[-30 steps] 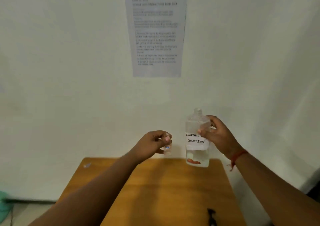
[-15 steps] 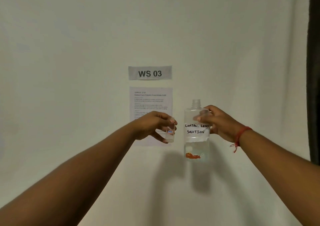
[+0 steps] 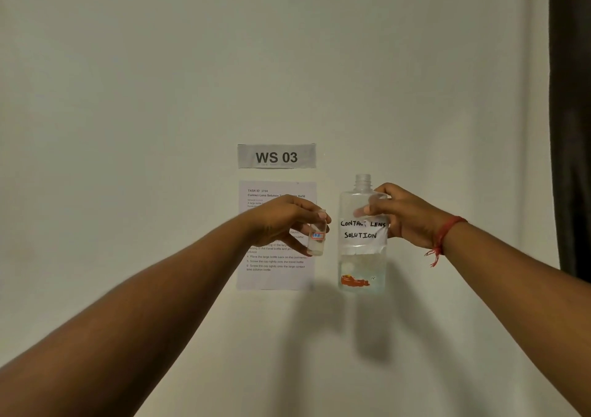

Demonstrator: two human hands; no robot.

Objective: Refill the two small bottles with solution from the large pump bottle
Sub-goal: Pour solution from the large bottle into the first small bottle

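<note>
My right hand (image 3: pixel 404 216) grips a large clear bottle (image 3: pixel 363 256) upright in the air before the wall. Its neck is uncapped, it has a white label reading "CONTACT LENS SOLUTION", and clear liquid fills its lower part. My left hand (image 3: pixel 283 223) pinches a small clear bottle (image 3: pixel 317 236) with a tiny red-bordered label, held upright just left of the large bottle. The two bottles are close but apart. A second small bottle is not in view.
A "WS 03" sign (image 3: pixel 276 156) and a printed instruction sheet (image 3: pixel 276 276) hang on the pale wall behind my hands. A dark curtain edge (image 3: pixel 571 122) runs down the far right. The table is out of view.
The view has tilted up from the wooden table to the wall. Both hands stayed raised with their bottles, which remain upright and side by side.
</note>
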